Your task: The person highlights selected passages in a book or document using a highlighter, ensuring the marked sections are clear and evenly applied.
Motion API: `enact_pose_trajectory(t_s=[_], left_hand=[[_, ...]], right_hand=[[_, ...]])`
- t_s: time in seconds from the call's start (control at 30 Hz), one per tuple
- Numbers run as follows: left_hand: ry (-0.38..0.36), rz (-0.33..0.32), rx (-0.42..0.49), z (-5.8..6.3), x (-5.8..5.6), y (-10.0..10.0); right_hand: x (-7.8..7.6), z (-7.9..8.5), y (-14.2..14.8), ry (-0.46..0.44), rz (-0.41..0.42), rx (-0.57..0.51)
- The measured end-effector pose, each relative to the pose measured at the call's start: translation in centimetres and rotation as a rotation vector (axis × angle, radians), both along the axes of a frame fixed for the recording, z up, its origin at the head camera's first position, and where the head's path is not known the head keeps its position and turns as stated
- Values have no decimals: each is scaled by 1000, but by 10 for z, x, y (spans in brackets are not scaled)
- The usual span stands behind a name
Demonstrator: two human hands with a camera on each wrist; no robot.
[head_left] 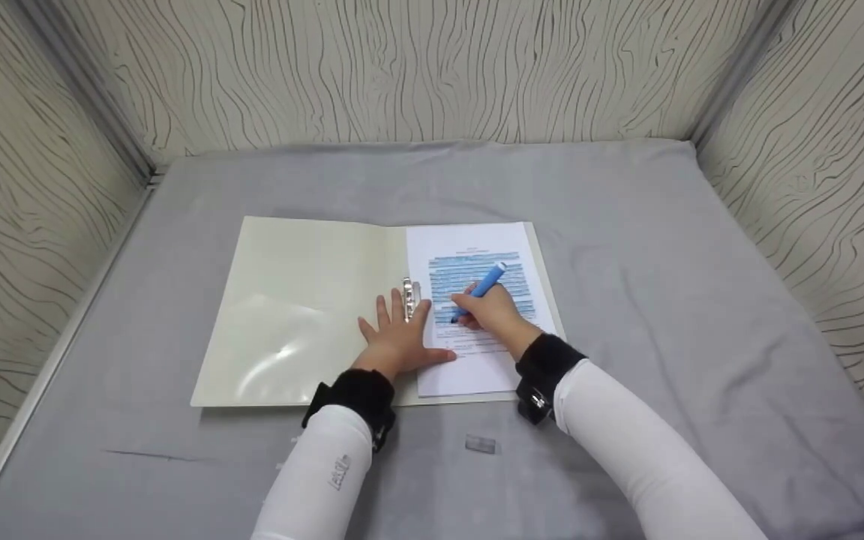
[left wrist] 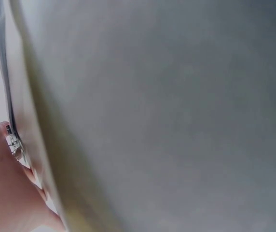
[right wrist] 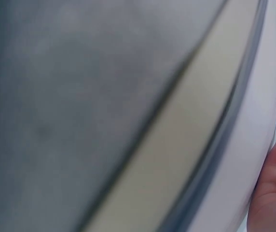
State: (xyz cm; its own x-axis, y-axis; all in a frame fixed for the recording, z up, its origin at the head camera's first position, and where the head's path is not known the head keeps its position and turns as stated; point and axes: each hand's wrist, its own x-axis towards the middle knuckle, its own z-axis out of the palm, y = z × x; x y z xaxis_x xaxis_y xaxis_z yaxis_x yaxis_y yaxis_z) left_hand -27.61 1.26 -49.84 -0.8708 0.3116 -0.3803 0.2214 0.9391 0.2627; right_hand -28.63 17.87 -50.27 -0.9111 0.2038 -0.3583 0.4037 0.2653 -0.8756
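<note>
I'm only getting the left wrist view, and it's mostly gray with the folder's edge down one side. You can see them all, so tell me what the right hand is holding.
Observer: The right hand grips a blue marker.
Operator: Is anything marked so far?
Observer: Yes, in the head view blue strokes run across the upper lines of the page.
Operator: Anything loose near the folder?
Observer: A small gray piece lies on the cloth, on the person's side of the folder; I can't tell what it is.
</note>
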Motion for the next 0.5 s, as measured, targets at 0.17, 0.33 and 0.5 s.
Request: enact_pose_trajectory(t_s=[0.17,0.33,0.5], left_hand=[[8,0,4,0,0,0],[13,-2,8,-1,0,0],[9,3,10,-1,0,0]], right_hand=[[0,0,3,-8,-8,0],[1,0,5,-12,-11,8],[2,0,7,-16,-9,12]])
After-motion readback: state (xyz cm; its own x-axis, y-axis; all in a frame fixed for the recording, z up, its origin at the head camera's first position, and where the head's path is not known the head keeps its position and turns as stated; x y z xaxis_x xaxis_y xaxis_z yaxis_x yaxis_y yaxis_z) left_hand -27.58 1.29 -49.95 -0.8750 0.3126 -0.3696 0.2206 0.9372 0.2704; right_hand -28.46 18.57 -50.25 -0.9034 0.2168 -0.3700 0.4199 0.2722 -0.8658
